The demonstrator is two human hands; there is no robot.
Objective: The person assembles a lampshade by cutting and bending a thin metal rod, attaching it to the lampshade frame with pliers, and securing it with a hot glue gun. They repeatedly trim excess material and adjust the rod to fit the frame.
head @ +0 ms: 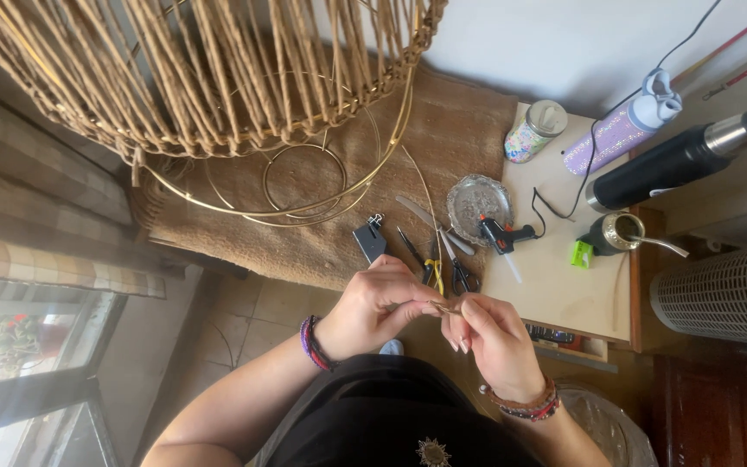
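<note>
Both hands, left hand [373,307] and right hand [490,333], pinch a thin strand [441,306] between fingertips, near scissors [458,270] on the brown mat [304,233].

Open floor below the near edge of the brown burlap-covered worktop [322,251], around both hands. Blocked ahead by scissors and pliers [443,264] at that edge. Crowded beyond: large woven rope-and-wire lampshade frame [218,78] over the far left corner.

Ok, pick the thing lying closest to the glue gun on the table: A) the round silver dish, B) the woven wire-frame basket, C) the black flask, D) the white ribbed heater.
A: the glue gun lies with its nose right at the edge of the round silver dish, while the other three sit farther off.
</note>
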